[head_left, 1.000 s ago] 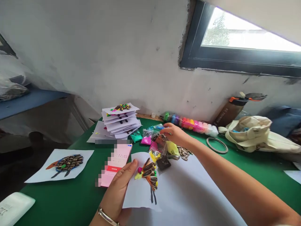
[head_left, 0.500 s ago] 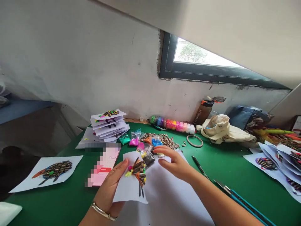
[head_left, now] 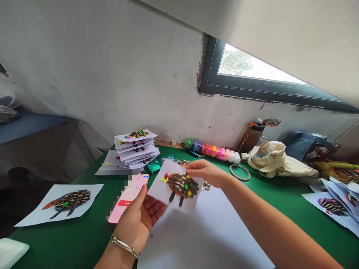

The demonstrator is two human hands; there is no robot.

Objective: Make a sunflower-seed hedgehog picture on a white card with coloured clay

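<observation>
A white paper card (head_left: pixel 159 186) is held tilted above the table, carrying a bird figure (head_left: pixel 183 185) of striped sunflower seeds with green, yellow and pink clay bits and dark legs. My right hand (head_left: pixel 207 172) pinches the card's upper right edge. At the lower left, my left hand (head_left: pixel 140 213), palm up, has the card's corner between its thumb and bent fingers; the exact grip there is partly hidden. Beneath lies a large white sheet (head_left: pixel 207 235). Behind the card, loose sunflower seeds (head_left: pixel 183 163) and a packet of green clay (head_left: pixel 153 166) show in part.
On the left are a seed-bird picture (head_left: pixel 74 200), a pink-screened phone (head_left: pixel 120 209) and a stack of cards (head_left: pixel 137 151). Along the wall stand a clay tube pack (head_left: pixel 221 152), brown bottle (head_left: pixel 250 136) and cream bag (head_left: pixel 269 160). A metal ring (head_left: pixel 240 172) and more cards (head_left: pixel 333 205) lie right.
My right hand has come onto the card's upper edge, and the card has turned to face me more fully. My left thumb has moved from its face to the corner. The view has shifted slightly.
</observation>
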